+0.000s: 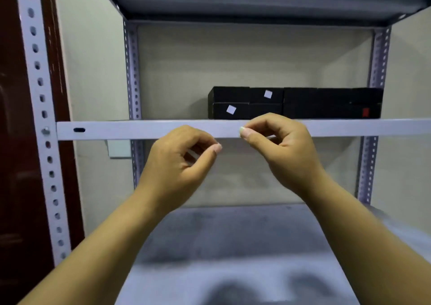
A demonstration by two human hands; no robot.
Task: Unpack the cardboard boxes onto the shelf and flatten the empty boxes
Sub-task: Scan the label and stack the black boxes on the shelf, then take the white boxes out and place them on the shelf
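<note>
Head view shows us facing a metal shelf (pixel 149 129), and we take its front rail as our landmark. Behind this rail, on the right part of the shelf board, we see black boxes (pixel 295 102) stacked in two layers and pushed close together in a row. Two of them carry a small white sticker, and one at the right end has a small red mark. To the left of the stack the board is bare up to the back post.

Our left hand (pixel 179 162) hangs just below the rail, with fingers curled and the thumb near the fingertips. Something thin and pale seems to be between the fingers, but we cannot tell if it is a thing that we hold or only the wall seen through the gap. Our right hand (pixel 277 146) is in front of the rail, partly over it, also curled loosely, and we see nothing in it.

We judge that a good part of the unpacking is done, because the goods already stand in order behind the rail. No cardboard box appears in this view, so we cannot say how many are left to empty or if any is flattened. The lower shelf (pixel 233 239), under the rail, holds nothing that we can see
</note>
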